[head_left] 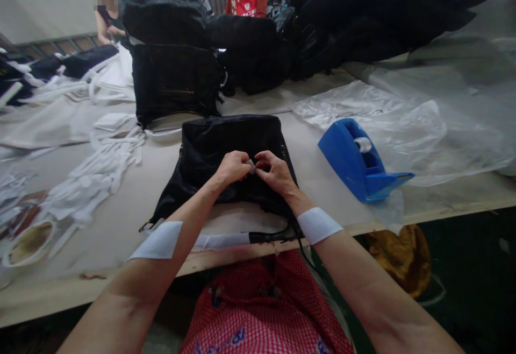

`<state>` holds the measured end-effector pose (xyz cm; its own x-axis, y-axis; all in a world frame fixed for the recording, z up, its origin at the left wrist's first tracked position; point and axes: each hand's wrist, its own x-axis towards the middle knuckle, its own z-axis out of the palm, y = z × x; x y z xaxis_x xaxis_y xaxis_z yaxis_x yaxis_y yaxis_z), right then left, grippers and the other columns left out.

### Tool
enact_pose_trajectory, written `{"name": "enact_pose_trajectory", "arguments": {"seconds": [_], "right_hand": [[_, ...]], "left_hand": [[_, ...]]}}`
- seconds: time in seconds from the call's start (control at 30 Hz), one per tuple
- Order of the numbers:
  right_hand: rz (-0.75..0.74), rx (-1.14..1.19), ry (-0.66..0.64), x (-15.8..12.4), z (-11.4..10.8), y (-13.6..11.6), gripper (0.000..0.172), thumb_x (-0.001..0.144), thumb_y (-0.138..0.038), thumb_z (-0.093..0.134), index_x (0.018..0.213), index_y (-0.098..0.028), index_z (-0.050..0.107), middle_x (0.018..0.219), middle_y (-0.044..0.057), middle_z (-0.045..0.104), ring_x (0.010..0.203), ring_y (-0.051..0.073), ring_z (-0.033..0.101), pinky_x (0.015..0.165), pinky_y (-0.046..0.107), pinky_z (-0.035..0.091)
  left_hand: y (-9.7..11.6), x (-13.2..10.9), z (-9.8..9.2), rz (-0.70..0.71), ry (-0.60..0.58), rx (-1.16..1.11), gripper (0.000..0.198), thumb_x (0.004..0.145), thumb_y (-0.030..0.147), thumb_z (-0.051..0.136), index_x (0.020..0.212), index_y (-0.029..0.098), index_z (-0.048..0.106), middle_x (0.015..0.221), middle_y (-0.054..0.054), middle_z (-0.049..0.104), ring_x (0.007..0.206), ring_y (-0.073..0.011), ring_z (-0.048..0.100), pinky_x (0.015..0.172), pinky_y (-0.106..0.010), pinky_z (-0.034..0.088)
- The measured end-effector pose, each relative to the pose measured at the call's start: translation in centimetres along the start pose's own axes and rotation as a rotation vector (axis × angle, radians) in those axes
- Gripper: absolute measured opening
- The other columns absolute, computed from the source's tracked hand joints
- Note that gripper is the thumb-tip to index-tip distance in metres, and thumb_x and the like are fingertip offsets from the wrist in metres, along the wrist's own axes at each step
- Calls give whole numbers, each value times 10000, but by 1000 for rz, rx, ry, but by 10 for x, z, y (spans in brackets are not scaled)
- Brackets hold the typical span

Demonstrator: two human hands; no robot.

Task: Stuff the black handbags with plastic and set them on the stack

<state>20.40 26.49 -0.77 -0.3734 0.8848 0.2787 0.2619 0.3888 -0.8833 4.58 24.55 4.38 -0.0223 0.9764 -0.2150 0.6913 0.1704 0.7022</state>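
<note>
"Fingers [242,168]: how set?"

"Left hand [231,167]: thumb and forefinger appear pressed together on a small pale piece [252,167]. Right hand [276,174]: thumb and forefinger curved at its other side; cannot tell whether they pinch it."

"Black bag [229,133]?"

"Lying on the table [312,165], directly beneath both hands. Band [221,241] along the near edge: mostly white, black toward its right end. One white patch on each forearm: left patch [159,240], right patch [320,225]."

"Farther out?"

"Blue tape dispenser [343,144] right of the bag, plastic sheeting [403,122] beyond. Second bag [173,74] behind, leftward. White strips [94,174] at left."

"Progress?"

"Judged mid-step. Done: bag laid out, small piece in hand. Left: piece not yet set down; both patches still on the arms, perhaps unused."
</note>
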Motion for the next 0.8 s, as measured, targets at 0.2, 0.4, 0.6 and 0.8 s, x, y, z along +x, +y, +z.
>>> {"name": "enact_pose_trajectory", "arguments": {"seconds": [0.2, 0.4, 0.6, 0.8], "right_hand": [[-10, 18, -57, -5, -1, -2, 229, 746, -176, 664, 962, -208, 592, 803, -19, 699, 735, 156, 658, 734, 263, 489], [-56, -109, -89, -7, 3, -5, 160, 775, -166, 652, 919, -212, 601, 826, -22, 704, 747, 150, 665, 733, 246, 490], [-99, -351, -94, -8, 4, -14, 95, 806, -163, 662, 873, -211, 615, 823, -26, 699, 756, 152, 668, 687, 227, 443], [-71, -430, -116, -12, 3, -19, 82, 838, -214, 681, 901, -220, 630, 862, -20, 717, 807, 161, 684, 708, 221, 438]], "left_hand": [[-5, -5, 4, 171, 38, 76, 195, 725, 69, 505, 786, 169, 660, 651, 17, 579, 600, -106, 551, 575, -180, 448], [-11, -7, 3, 114, -81, -88, 190, 731, 69, 450, 793, 171, 597, 606, 36, 528, 520, -98, 533, 485, -166, 427], [-9, -4, 4, 16, -117, -212, 192, 704, 49, 443, 769, 160, 586, 576, 33, 539, 474, -99, 535, 436, -165, 444], [-15, 2, 2, -22, -154, -243, 160, 710, 78, 500, 781, 140, 629, 556, 10, 579, 494, -128, 588, 489, -214, 516]]}}
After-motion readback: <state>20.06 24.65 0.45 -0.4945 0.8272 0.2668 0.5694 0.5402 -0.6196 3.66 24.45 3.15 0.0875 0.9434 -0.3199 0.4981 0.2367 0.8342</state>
